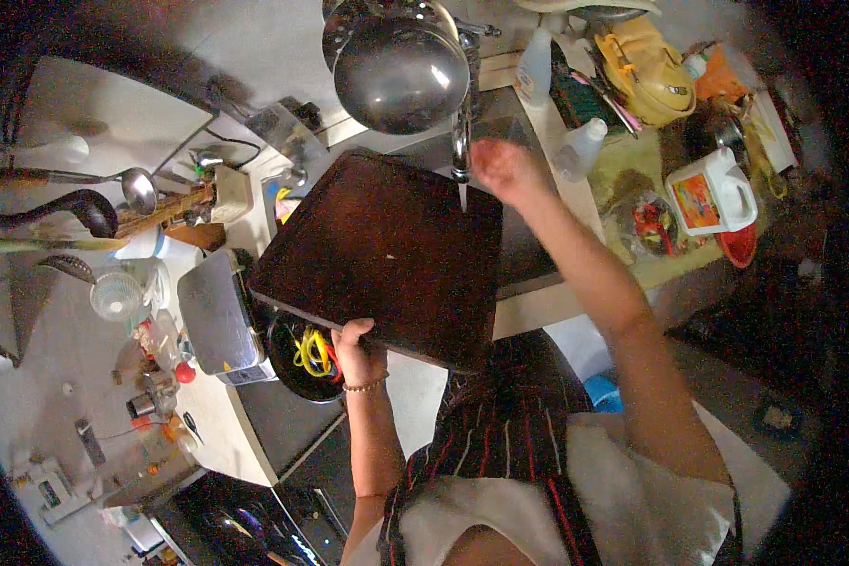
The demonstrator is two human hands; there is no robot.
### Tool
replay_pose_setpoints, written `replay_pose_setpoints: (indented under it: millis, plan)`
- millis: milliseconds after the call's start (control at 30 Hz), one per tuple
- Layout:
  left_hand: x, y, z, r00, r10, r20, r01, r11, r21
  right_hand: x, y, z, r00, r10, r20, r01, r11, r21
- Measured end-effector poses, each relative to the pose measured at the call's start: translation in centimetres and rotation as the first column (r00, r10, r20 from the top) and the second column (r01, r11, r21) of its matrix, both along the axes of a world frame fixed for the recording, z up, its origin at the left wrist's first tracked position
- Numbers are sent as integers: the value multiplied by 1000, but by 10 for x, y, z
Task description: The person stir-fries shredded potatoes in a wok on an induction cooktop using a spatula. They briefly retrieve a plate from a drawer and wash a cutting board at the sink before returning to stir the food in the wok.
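Observation:
My left hand (357, 350), with a beaded bracelet at the wrist, grips the near edge of a dark brown cutting board (382, 247), thumb on top. The board is tilted over the sink (530, 240). Water (463, 197) runs from the metal faucet (460, 141) onto its far right part. My right hand (502, 168) is just right of the faucet spout, blurred and with its fingers curled. Nothing shows in it, and I cannot tell whether it touches the faucet.
Steel pans (400, 78) hang beyond the faucet. A black pan (304, 382) with yellow and red strips lies beside my left hand, near a steel-topped scale (216, 311). At the right stand a clear plastic bottle (581, 148), a white jug (711, 191) and a yellow bag (647, 78).

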State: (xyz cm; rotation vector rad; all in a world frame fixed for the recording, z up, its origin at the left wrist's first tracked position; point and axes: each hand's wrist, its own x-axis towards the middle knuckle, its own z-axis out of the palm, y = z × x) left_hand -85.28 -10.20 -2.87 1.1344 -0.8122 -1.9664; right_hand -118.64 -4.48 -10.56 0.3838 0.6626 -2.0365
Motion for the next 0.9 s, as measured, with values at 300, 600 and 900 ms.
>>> replay_pose_setpoints:
  millis: [300, 600, 900]
  plan:
    - [-30, 7, 7, 995, -70, -74, 64, 995, -80, 114, -37, 13, 867, 265, -421, -263, 963, 64]
    - [-27, 4, 6, 999, -50, -11, 50, 998, -28, 129, -68, 11, -328, 453, -829, -141, 844, 518]
    - [-20, 9, 3, 999, -16, 46, 15, 1000, 27, 32, -5, -169, 756, 305, -579, 100, 820, 564]
